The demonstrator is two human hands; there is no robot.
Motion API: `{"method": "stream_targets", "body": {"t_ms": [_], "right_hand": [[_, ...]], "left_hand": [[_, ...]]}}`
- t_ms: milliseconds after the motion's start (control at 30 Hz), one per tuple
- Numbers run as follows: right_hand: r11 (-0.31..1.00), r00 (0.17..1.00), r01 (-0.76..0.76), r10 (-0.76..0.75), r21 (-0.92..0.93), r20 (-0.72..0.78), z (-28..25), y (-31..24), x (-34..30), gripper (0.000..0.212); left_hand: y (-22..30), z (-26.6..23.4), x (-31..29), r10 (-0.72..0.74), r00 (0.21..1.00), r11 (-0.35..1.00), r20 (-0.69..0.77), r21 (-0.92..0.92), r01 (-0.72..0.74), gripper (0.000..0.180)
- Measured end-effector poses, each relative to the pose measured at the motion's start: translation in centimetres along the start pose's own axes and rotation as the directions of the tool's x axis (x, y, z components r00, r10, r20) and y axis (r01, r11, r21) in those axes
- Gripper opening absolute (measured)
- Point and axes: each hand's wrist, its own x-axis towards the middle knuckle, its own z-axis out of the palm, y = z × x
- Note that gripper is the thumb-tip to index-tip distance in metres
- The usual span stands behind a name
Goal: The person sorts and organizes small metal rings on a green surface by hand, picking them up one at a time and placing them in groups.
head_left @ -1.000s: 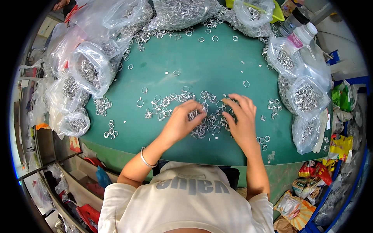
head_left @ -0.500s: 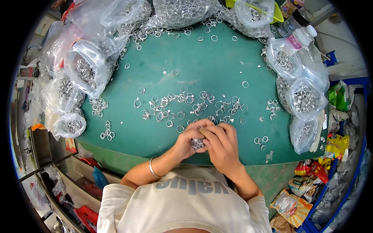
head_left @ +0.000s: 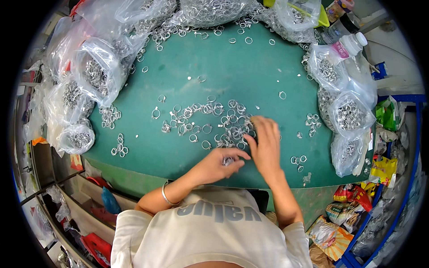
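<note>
Near the table's front edge, my left hand (head_left: 219,165) is curled around a few silver rings (head_left: 227,161), its thumb and forefinger pointing right. My right hand (head_left: 267,147) is just to its right, reaching forward with thumb and fingers apart. Its fingertips are at the right end of a loose spread of silver rings (head_left: 233,132) on the green tabletop (head_left: 178,67); the far fingers are slightly blurred. More rings from this spread extend left in an arc. Small separate groups of rings (head_left: 119,146) lie to the left, and others (head_left: 298,162) to the right.
Clear plastic bags full of rings line the table's left side (head_left: 100,73), far edge (head_left: 214,11) and right side (head_left: 351,114). A white-capped bottle (head_left: 351,43) and a yellow-green tray (head_left: 322,17) stand far right. Open drawers (head_left: 85,192) are at lower left, a blue rack (head_left: 393,178) at right.
My right hand has left the left hand and moved forward onto the ring spread, its fingers parting. The left hand keeps hold of rings. More rings show in the middle, just ahead of my hands.
</note>
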Motion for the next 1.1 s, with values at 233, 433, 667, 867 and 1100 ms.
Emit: {"method": "stream_targets", "body": {"t_ms": [233,433,667,867,1100], "right_hand": [[0.337,0.908,-0.388,0.297,0.858,0.294,-1.2,-0.4,3.1,0.023],[0.597,0.929,-0.331,0.342,0.73,0.142,-6.2,1.0,0.5,0.038],[0.997,0.977,0.072,-0.075,0.022,0.198,-2.3,-2.2,1.2,0.064],[0.925,0.991,0.075,-0.111,0.373,0.075,1.2,-1.3,3.7,0.042],[0.021,0.838,-0.527,0.183,0.85,0.515,-2.7,2.0,5.2,0.034]], "left_hand": [[-0.8,0.1,-0.8,0.105,0.969,0.904,-0.226,0.428,0.002,0.032],[-0.4,-2.5,-1.3,0.286,0.87,0.827,-0.403,0.562,-0.012,0.035],[0.4,0.5,-0.6,0.144,0.985,0.72,-0.099,0.693,-0.036,0.02],[-1.1,-1.1,-2.1,0.205,0.977,0.833,0.066,0.511,-0.209,0.014],[-0.3,-2.0,-2.5,-0.046,0.993,0.985,0.106,-0.159,0.063,0.018]]}}
